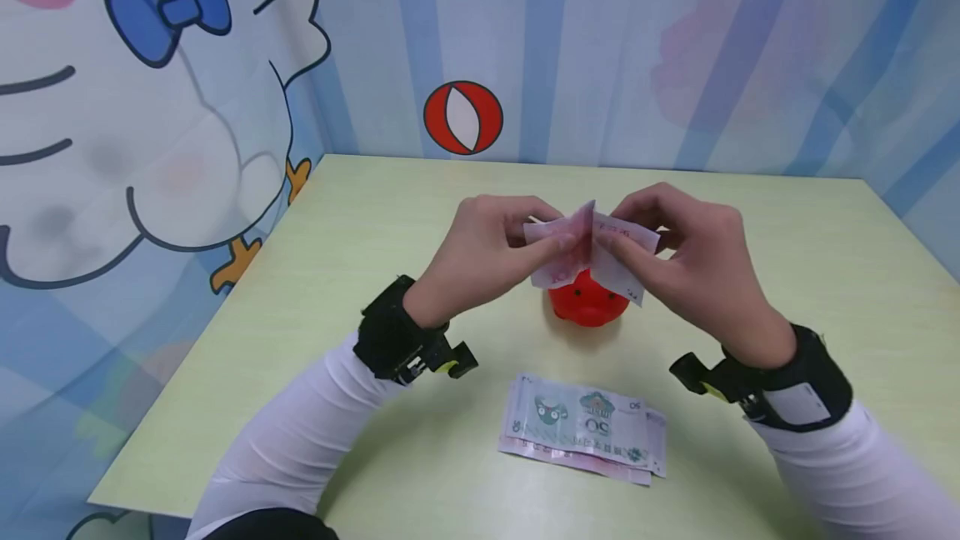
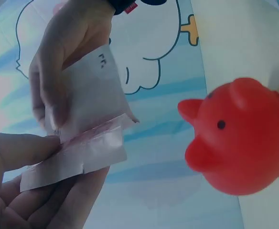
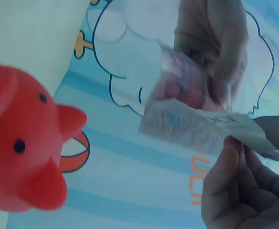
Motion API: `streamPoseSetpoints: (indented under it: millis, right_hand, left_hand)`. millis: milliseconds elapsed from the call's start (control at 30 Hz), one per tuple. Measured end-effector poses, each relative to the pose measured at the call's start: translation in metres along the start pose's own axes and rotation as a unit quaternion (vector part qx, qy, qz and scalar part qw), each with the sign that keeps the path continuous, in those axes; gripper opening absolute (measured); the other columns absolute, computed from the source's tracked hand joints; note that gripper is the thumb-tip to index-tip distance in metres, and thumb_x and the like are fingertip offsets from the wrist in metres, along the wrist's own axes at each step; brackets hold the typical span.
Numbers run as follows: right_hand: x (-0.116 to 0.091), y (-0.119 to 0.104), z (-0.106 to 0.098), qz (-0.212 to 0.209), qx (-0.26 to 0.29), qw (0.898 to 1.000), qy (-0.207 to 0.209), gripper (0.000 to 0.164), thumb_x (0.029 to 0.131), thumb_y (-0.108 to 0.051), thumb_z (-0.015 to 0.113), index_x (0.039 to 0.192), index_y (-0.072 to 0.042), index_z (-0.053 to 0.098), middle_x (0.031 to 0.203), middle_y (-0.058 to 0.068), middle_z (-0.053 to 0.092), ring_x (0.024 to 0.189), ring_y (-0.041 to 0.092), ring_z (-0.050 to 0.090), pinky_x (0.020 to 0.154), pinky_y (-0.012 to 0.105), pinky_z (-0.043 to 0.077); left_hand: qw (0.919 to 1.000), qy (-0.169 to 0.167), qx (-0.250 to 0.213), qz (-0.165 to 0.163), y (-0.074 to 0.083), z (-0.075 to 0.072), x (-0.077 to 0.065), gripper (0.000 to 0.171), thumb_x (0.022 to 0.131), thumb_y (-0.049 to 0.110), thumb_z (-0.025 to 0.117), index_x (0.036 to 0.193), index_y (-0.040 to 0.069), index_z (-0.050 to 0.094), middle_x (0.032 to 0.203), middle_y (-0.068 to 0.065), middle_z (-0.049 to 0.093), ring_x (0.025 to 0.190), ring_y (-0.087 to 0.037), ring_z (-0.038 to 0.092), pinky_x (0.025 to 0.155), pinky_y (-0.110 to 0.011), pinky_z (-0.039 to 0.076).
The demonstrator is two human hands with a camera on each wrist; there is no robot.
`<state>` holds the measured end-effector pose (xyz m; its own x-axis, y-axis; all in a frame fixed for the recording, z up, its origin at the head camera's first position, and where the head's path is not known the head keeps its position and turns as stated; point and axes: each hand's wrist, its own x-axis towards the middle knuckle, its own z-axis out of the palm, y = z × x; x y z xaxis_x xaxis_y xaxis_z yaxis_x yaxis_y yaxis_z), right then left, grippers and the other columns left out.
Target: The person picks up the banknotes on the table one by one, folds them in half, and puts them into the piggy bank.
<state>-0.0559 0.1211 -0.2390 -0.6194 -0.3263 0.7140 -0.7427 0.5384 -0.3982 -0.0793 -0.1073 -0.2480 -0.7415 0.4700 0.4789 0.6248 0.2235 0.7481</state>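
A pinkish toy banknote (image 1: 558, 252), creased down its middle, is held up between both hands above the table. My left hand (image 1: 498, 244) pinches one half between thumb and fingers. The other half is pinched by my right hand (image 1: 690, 248), its thumb on the near face. In the right wrist view the banknote (image 3: 187, 126) stands partly folded, with a "100" printed on it. Just behind and below the note in the head view sits a red pig-shaped piggy bank (image 1: 588, 302), its upper part hidden by the note. Its ears and eyes show in the left wrist view.
A stack of toy banknotes (image 1: 581, 427), a green 50 on top and pink ones beneath, lies on the pale yellow table (image 1: 405, 223) nearer to me. A cartoon-printed backdrop (image 1: 615, 48) stands behind the table and along its left side.
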Motion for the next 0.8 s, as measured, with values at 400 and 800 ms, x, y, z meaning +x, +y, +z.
streamPoseSetpoints:
  millis: [400,800]
  right_hand:
    - [-0.006,-0.018,0.011,0.008,0.154,0.986,-0.055,0.042,0.078,0.006,0.077,0.117,-0.004,0.065,0.108,0.002,0.069,0.093,0.014,0.069,0.082,0.028,0.057]
    - [-0.002,-0.017,0.002,-0.005,0.076,0.996,0.043,0.038,0.076,0.01,0.076,0.112,0.001,0.066,0.106,0.007,0.07,0.091,0.015,0.065,0.08,0.019,0.056]
  left_hand:
    - [0.9982,0.004,-0.049,0.034,0.0,0.006,-0.004,0.033,0.09,0.021,0.071,0.122,0.012,0.068,0.107,0.0,0.071,0.09,-0.007,0.069,0.079,-0.026,0.058]
    - [0.9968,0.06,-0.053,0.002,0.002,0.0,-0.003,0.026,0.091,0.015,0.069,0.115,0.006,0.071,0.096,-0.004,0.073,0.074,-0.012,0.07,0.066,-0.031,0.06]
